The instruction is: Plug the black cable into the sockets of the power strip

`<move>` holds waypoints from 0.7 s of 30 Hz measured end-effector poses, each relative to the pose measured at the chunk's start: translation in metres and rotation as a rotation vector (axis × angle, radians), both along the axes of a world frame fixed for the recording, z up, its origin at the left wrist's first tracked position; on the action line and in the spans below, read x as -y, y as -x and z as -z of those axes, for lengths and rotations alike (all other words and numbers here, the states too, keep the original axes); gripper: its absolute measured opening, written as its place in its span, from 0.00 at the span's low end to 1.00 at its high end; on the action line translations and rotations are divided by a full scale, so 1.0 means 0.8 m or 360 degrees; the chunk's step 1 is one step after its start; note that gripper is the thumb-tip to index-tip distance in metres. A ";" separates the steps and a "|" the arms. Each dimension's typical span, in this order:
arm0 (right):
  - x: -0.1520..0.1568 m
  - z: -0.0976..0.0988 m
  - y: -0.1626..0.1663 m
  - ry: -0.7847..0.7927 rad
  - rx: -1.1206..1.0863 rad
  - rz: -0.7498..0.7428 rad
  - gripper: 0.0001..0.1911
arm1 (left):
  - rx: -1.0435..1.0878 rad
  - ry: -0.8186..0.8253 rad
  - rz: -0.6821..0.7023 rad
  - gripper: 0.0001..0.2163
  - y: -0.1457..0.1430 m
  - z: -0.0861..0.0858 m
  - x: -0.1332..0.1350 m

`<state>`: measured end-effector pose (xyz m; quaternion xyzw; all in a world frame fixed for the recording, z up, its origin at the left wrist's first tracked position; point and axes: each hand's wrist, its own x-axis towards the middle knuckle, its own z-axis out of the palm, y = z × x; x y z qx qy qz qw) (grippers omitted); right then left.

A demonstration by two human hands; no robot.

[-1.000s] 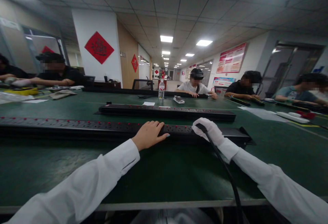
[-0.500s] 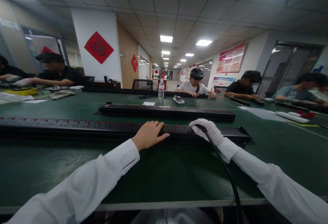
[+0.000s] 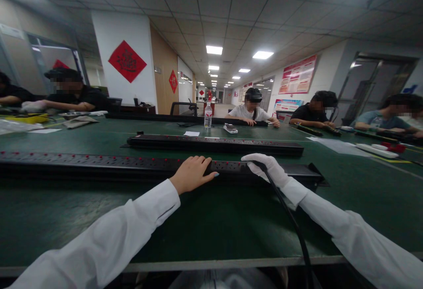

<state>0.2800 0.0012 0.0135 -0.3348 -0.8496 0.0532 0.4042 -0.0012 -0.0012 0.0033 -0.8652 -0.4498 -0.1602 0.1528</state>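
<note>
Your bare left hand (image 3: 192, 173) rests loosely spread across the long black power strip (image 3: 139, 165) on the table (image 3: 228, 223); your gloved right hand (image 3: 266, 168), closed around the black cable (image 3: 292, 217), is at its right part.

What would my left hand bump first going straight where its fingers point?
Probably the next black strip, lying beyond the near black strip your left hand rests on, though the gap's depth is hard to judge.

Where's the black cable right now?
In the head view, the cable is right of centre: its upper end is in the grip of the gloved right hand, at the near strip, and it trails down past the table edge.
</note>
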 end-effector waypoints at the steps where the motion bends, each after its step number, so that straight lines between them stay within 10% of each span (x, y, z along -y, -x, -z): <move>1: 0.000 0.000 0.000 0.0006 -0.0004 -0.0008 0.14 | -0.0001 0.0003 -0.0003 0.28 0.000 0.000 0.000; 21: 0.003 0.000 -0.004 -0.0168 0.0195 0.0269 0.12 | -0.0009 -0.0019 -0.0012 0.28 0.000 0.000 0.001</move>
